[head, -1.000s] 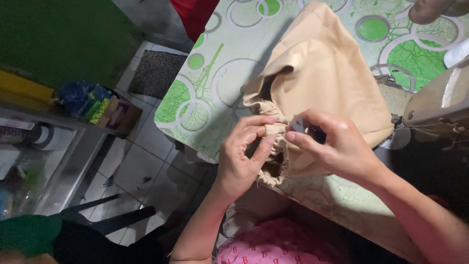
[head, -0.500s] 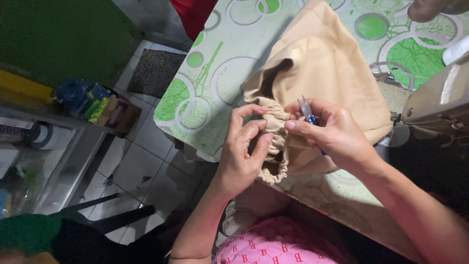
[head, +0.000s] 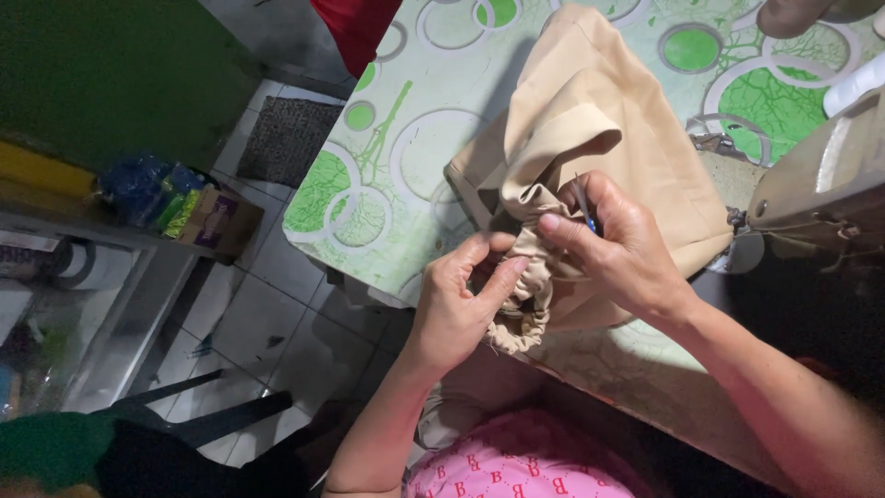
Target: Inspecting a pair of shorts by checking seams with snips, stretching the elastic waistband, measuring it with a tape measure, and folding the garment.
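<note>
Beige garment (head: pixel 608 120), soft woven cloth, lies on the green-patterned surface (head: pixel 406 138), gathered elastic edge (head: pixel 525 295) at 6 o'clock, hanging just over the near rim. Left hand (head: pixel 456 309) pinches the ruffled edge between thumb and fingers. Right hand (head: pixel 627 249) grips a small blue-handled tool (head: pixel 586 217), probably a seam ripper, tip at the gathers. Sewing machine (head: pixel 820 194) at 3 o'clock. Judgement: light, limp, non-slip fabric; best taken at the bunched seam.

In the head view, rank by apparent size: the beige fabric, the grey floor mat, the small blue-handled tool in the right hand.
1. beige fabric
2. grey floor mat, though it lies farther from the camera
3. blue-handled tool, mostly hidden inside the right hand
</note>
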